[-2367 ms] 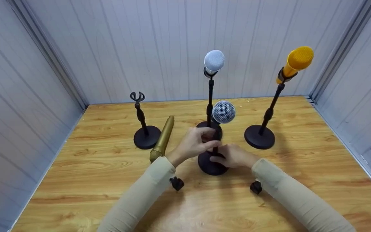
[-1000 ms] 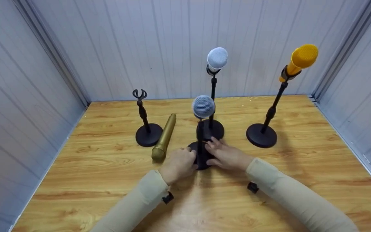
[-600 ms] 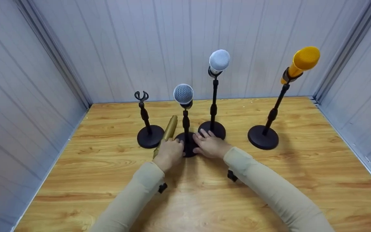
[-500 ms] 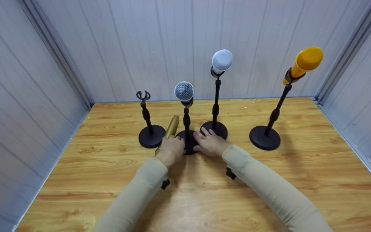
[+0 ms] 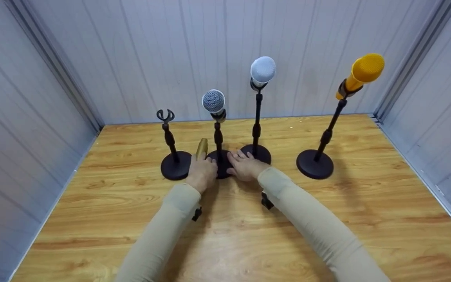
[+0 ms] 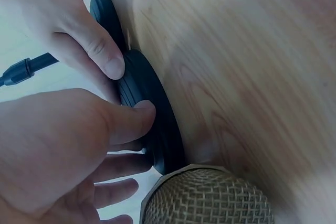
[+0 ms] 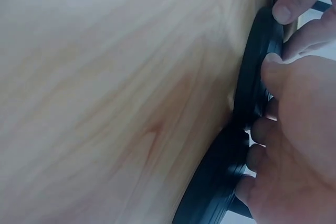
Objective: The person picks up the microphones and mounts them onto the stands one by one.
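Observation:
In the head view, a silver-mesh microphone sits in the clip of a short black stand, upright on the table. My left hand grips the stand's round base at its near left edge, thumb on the rim. My right hand lies with straight fingers across the base's right side, its thumb on the rim; its other fingers reach the neighbouring base. A gold microphone lies beside my left hand, mostly hidden by it; its mesh head shows in the left wrist view.
An empty-clipped stand stands at the left. A taller stand with a white microphone is just right of the handled one. Farther right, another stand bears a yellow microphone. Panel walls close off the table.
Both hands have moved the silver-mesh microphone's stand left and back, from in front of the white microphone's stand to its left side. They have shifted from the pole to the base.

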`<state>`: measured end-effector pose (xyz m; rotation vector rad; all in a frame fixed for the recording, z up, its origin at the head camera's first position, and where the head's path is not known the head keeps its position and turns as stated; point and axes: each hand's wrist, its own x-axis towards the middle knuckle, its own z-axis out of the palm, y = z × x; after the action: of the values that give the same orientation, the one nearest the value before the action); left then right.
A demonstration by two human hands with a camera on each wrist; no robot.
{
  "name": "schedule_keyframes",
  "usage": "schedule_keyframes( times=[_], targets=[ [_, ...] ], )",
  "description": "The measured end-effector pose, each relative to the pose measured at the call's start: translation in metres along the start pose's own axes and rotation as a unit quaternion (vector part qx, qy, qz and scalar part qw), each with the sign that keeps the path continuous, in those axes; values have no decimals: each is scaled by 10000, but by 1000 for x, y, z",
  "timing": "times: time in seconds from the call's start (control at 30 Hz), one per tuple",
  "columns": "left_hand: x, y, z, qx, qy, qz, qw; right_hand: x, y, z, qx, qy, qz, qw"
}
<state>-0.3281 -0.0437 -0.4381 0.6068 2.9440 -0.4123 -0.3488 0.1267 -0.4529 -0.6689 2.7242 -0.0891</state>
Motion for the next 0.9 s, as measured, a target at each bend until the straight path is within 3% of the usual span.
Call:
schedule_keyframes(
  times=[0.27,0.43,0.6,0.77,0.9],
  targets=[
    [-3,-2,3,-154,143,-117,9997,1,-2,0,51,156,-130,9998],
    [-1,-3,0,-286,110,-20,9995,3,2,-5,88,7,-73,9999],
    [-1,-12,-10,-576,-353,136,9976,4,6,-18,308,-218,-28,9993],
    [-14,-31,-11,-1574,-664,353,9847,-3,9,-20,283,-191,-321,9989],
    [-31,-51,-11,-2349,-520,684,9682,-12,7,-18,129,404,-1183,9921]
  ],
)
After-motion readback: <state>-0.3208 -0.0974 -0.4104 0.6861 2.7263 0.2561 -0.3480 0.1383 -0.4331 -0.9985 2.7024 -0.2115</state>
